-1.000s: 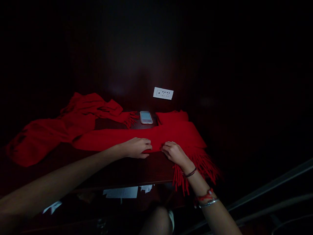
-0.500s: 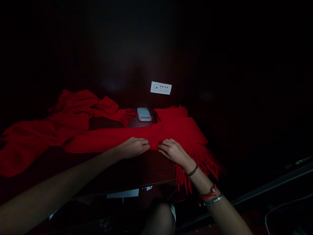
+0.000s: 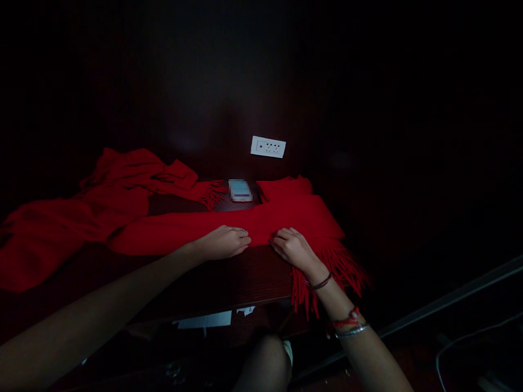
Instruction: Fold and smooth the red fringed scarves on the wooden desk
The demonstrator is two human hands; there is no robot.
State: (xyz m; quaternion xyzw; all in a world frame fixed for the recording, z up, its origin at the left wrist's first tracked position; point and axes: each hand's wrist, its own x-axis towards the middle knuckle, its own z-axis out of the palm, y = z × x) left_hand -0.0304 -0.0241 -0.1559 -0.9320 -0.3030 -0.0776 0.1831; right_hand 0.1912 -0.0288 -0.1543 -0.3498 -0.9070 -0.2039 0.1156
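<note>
A long red scarf [image 3: 196,226] with fringed ends lies across a dark wooden table. Its middle runs as a narrow folded strip, and the right part is folded into a wider layer with fringe hanging over the table's front. My left hand [image 3: 226,241] is closed, its fingers pinching the strip's near edge. A short way to the right, my right hand [image 3: 292,246] has its fingers bent together on the same edge, beside the fringe. The fingertips of both hands are partly hidden. On the left the scarf is loose and rumpled, its other fringed end lying behind the strip.
A phone-like rectangle [image 3: 240,190], its face blurred, lies behind the strip. The white wall socket [image 3: 268,147] sits on the dark back panel. Papers [image 3: 206,319] show beneath the dark table [image 3: 245,283]. At lower right is a pale cable [image 3: 439,365].
My right hand has shifted slightly right along the scarf's near edge, widening the gap between my hands. My left hand has barely moved, and the scarf lies nearly the same.
</note>
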